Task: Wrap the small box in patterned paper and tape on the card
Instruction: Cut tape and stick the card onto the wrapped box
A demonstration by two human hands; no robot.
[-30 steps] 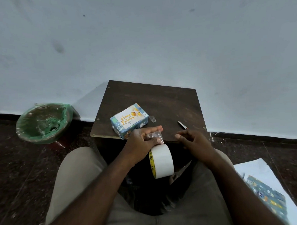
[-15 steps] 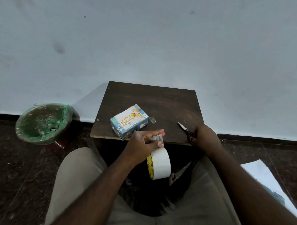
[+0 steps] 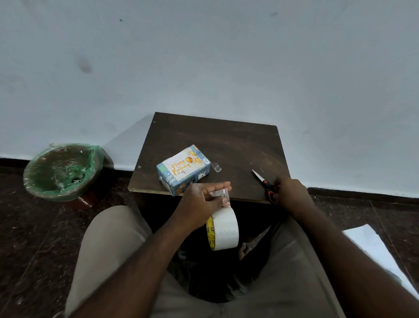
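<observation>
Dark table (image 3: 229,143) by wall (image 3: 199,63). Wrapped box (image 3: 199,175), card (image 3: 180,168) on top, at table's near-left edge; prob light, stiff, so hold by sides. L hand (image 3: 202,202) pinches tape strip (image 3: 219,194); R hand (image 3: 292,193) clamps scissors (image 3: 264,183), table's near-right.

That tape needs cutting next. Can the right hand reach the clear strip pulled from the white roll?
Probably yes. The right hand, gripping the red-and-black-handled scissors, sits beside the left hand, which pinches the clear tape strip above the white tape roll; only bare dark wooden table edge lies between them.
</observation>
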